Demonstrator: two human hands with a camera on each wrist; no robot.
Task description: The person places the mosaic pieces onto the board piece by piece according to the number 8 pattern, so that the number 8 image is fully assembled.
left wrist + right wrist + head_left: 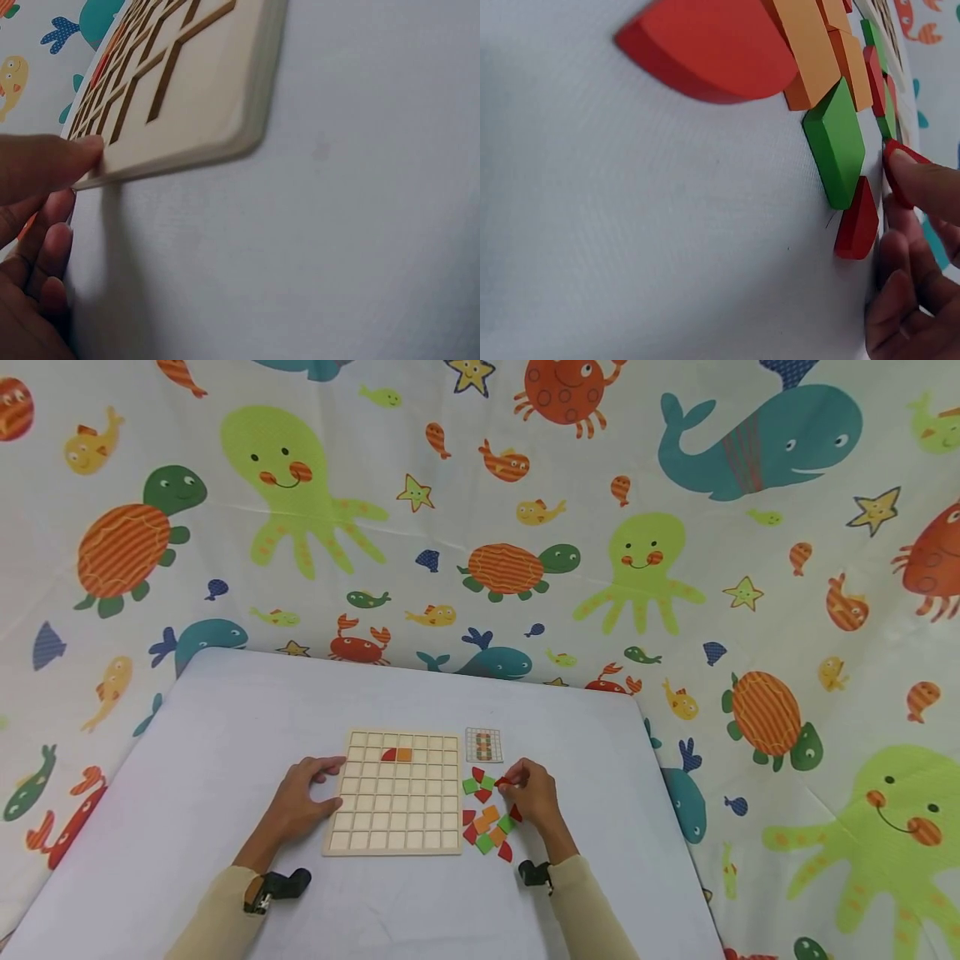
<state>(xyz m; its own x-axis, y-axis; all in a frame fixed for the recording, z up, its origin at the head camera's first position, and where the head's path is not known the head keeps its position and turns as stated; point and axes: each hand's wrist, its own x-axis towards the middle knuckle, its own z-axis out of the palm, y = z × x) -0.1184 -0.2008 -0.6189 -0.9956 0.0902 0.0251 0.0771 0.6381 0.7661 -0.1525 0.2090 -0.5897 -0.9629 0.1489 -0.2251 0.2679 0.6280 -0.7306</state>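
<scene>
A wooden grid board (pixel 396 797) lies on the white table, with a red quarter-circle piece (pixel 389 755) and an orange square (pixel 404 755) set in its second row. My left hand (pixel 303 797) rests on the board's left edge (pixel 172 154), thumb on top, fingers relaxed. My right hand (pixel 528 793) pinches a small red piece (pixel 502 782) (pixel 900 169) at the top of a pile of red, green and orange pieces (pixel 489 822). In the right wrist view a large red quarter-circle (pixel 709 49) and a green square (pixel 836 142) lie close.
A small pattern card (pixel 483 745) lies just right of the board's top corner. The white table (pixel 225 735) is backed by a sea-animal print cloth. Bare table surface (pixel 337 247) lies left of and in front of the board.
</scene>
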